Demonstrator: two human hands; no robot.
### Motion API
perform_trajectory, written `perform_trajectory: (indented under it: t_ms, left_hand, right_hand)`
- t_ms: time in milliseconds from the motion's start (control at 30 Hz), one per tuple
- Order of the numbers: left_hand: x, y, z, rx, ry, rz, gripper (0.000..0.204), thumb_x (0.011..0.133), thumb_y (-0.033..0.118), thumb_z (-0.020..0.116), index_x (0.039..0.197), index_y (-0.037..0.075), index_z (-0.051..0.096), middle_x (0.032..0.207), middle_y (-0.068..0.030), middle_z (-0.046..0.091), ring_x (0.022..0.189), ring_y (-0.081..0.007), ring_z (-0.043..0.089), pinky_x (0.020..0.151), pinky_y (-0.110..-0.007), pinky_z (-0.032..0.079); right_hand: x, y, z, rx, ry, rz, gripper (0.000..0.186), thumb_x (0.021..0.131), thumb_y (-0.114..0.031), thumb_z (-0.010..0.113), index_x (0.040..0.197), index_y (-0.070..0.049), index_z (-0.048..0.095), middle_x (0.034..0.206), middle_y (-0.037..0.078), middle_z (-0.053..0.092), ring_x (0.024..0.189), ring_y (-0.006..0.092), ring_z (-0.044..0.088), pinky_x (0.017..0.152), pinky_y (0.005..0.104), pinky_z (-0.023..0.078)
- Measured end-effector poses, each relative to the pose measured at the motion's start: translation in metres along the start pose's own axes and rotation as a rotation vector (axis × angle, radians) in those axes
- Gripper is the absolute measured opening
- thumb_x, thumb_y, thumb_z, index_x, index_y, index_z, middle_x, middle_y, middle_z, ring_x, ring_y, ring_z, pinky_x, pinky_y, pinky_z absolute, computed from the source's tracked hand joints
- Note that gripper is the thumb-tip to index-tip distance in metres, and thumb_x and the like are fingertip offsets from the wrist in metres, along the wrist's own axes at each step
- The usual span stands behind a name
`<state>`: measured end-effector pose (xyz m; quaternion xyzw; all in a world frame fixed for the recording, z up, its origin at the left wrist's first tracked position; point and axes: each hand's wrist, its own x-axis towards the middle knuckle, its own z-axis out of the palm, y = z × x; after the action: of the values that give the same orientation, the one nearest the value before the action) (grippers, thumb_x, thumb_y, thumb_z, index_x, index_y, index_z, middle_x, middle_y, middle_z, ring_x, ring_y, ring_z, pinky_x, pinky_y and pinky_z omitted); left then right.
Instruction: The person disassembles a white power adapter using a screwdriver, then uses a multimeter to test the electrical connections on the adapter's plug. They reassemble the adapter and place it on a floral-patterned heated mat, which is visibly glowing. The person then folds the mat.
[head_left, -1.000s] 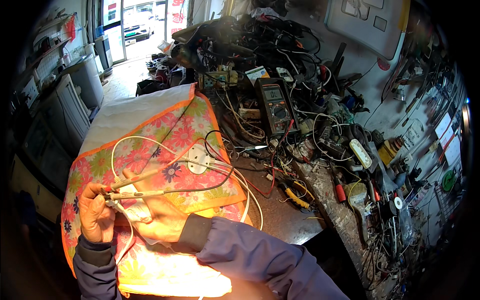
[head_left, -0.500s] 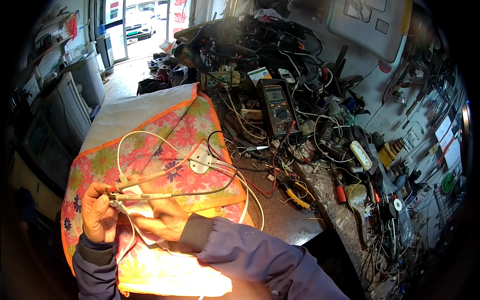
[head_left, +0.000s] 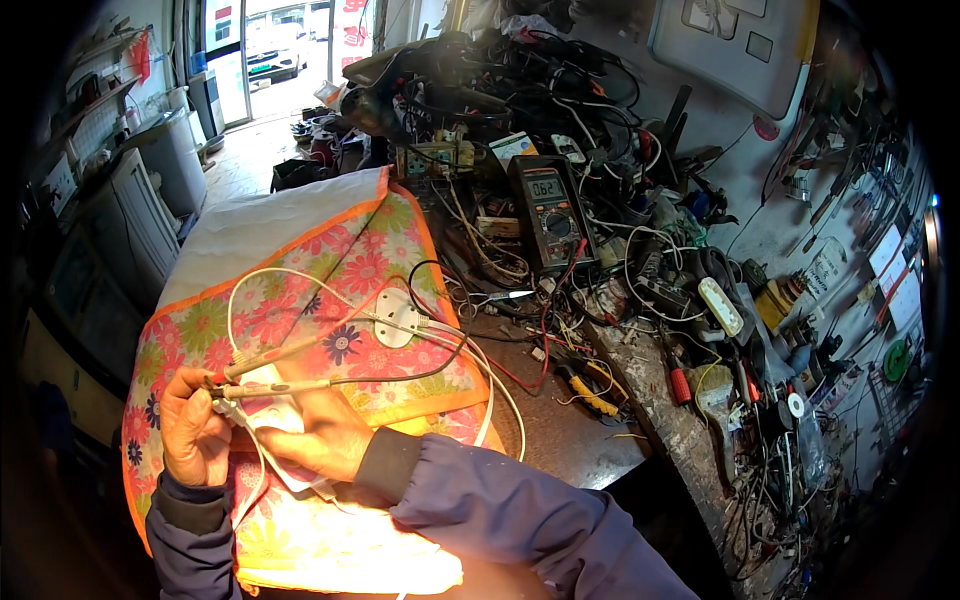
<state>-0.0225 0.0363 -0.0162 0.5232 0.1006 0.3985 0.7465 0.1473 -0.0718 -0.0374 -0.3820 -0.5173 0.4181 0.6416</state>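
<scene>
Test probes [head_left: 290, 388] cross the near left, pinched near their tips by the left hand [head_left: 195, 430]; the right hand [head_left: 325, 435] curls against a white piece [head_left: 283, 412], its exact grip unclear. Left to right: pale cabinets [head_left: 140, 205], sunlit far doorway [head_left: 290, 85], flowered orange-edged cloth [head_left: 190, 340] beneath the hands, dark multimeter [head_left: 553, 215], scarred bench [head_left: 660, 425] strewn with tools [head_left: 681, 387], pale wall [head_left: 735, 195].

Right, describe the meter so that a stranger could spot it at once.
Find the large flowered cloth edged in orange. Just past its right edge, in front of the heap of black cables, a dark, boxy meter sits on the cluttered bench. Its grey screen above a round dial sets it apart from the cables around it.
</scene>
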Motion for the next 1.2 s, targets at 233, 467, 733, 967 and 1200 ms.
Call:
perform_trajectory:
  t_ms: [233, 467, 733, 967, 1200]
  left_hand:
    - [-0.001, 0.002, 0.003, -0.001, 0.016, 0.035, 0.022, 0.096, 0.014, 0.067, 0.114, 0.003, 0.06, 0.107, -0.0116, 0.07, 0.099, -0.0195, 0.068, 0.091, -0.033, 0.054]
    - [-0.003, 0.007, 0.001, -0.024, -0.007, 0.008, 0.021, 0.096, 0.013, 0.067, 0.112, 0.002, 0.059, 0.107, -0.0136, 0.07, 0.1, -0.0209, 0.068, 0.092, -0.033, 0.054]
    - [-0.002, 0.002, -0.001, 0.0, 0.016, 0.038, 0.022, 0.096, 0.015, 0.068, 0.114, 0.003, 0.06, 0.108, -0.012, 0.071, 0.101, -0.0211, 0.069, 0.093, -0.035, 0.055]
    - [0.002, 0.005, -0.011, -0.032, 0.064, 0.038, 0.021, 0.098, 0.017, 0.067, 0.113, 0.004, 0.061, 0.109, -0.0101, 0.071, 0.101, -0.0193, 0.069, 0.089, -0.037, 0.057]
    - [0.002, 0.006, -0.009, -0.01, 0.06, 0.032, 0.019, 0.098, 0.016, 0.066, 0.112, 0.004, 0.061, 0.106, -0.0087, 0.07, 0.096, -0.0172, 0.069, 0.086, -0.035, 0.058]
  right_hand:
    - [0.0, 0.031, 0.008, -0.039, 0.018, -0.03, 0.032, 0.093, -0.013, 0.063, 0.121, 0.002, 0.063, 0.114, 0.018, 0.063, 0.106, 0.0272, 0.061, 0.09, 0.0378, 0.05]
    - [-0.008, -0.024, 0.016, 0.493, -0.01, 0.326, 0.043, 0.09, 0.0, 0.056, 0.133, 0.0, 0.057, 0.114, 0.008, 0.063, 0.105, 0.0146, 0.059, 0.088, 0.0303, 0.05]
    - [-0.005, 0.003, 0.007, 0.079, -0.046, 0.107, 0.056, 0.088, -0.009, 0.058, 0.142, 0.0, 0.05, 0.122, 0.013, 0.059, 0.11, 0.0213, 0.059, 0.096, 0.0332, 0.049]
    - [0.0, -0.008, -0.017, -0.074, -0.237, 0.068, 0.088, 0.092, -0.013, 0.056, 0.162, -0.003, 0.004, 0.165, 0.021, 0.012, 0.149, 0.0285, 0.017, 0.118, 0.0383, 0.025]
    - [0.005, -0.003, -0.027, -0.152, -0.31, 0.014, 0.089, 0.092, -0.012, 0.059, 0.163, -0.003, 0.005, 0.167, 0.02, 0.016, 0.143, 0.0247, 0.032, 0.113, 0.0355, 0.034]
